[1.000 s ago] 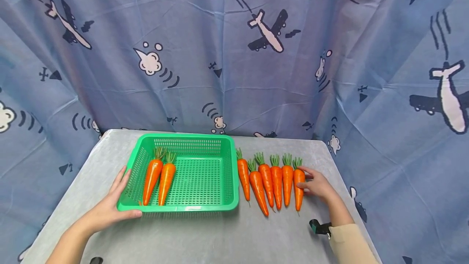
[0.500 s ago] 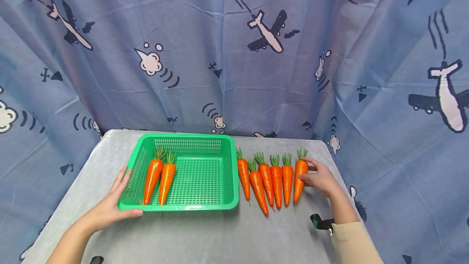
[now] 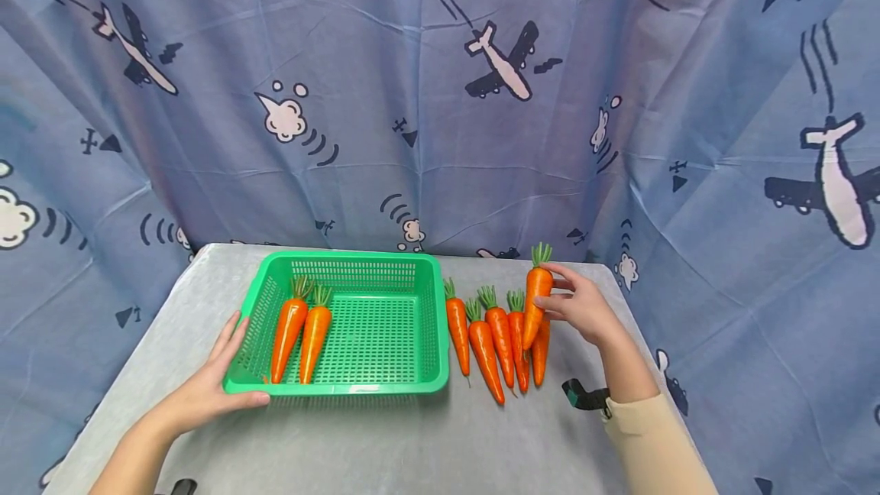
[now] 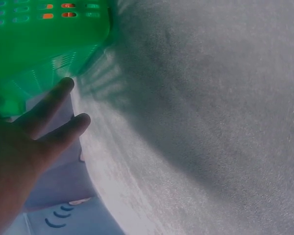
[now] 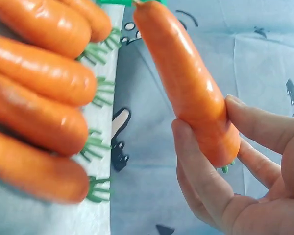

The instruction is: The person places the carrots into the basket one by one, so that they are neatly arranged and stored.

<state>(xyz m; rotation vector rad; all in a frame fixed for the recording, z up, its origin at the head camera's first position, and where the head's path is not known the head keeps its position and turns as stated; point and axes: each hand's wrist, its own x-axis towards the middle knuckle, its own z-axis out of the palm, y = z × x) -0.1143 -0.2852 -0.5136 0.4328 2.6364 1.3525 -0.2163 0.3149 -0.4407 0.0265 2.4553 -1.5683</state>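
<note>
A blue curtain (image 3: 440,136) printed with dark-and-white planes hung behind the green basket (image 3: 344,389), and the grey table (image 3: 385,441) spread beneath and around it. The basket itself stood along the left hand (image 3: 209,394), which was spread wide, its thumb along the near rim and its straight fingers up against the left side. To the right of the basket, a beige sleeve (image 3: 649,430) led up to the right hand (image 3: 580,304). The held carrot (image 3: 536,304) lay between that hand's thumb and fingertips, on the side toward the basket, raised above the end of the row farthest from it. The grip was narrow, just the thickness of the carrot, closing near its leafy crown, with the narrow end reaching out free of the fingers, as the right wrist view showed. Five carrots (image 3: 500,338) lay in a row on the table just right of the basket, the last partly hidden beneath the held one. Two more carrots (image 3: 289,334) lay side by side inside the basket's left part, green stems toward its far wall.
</note>
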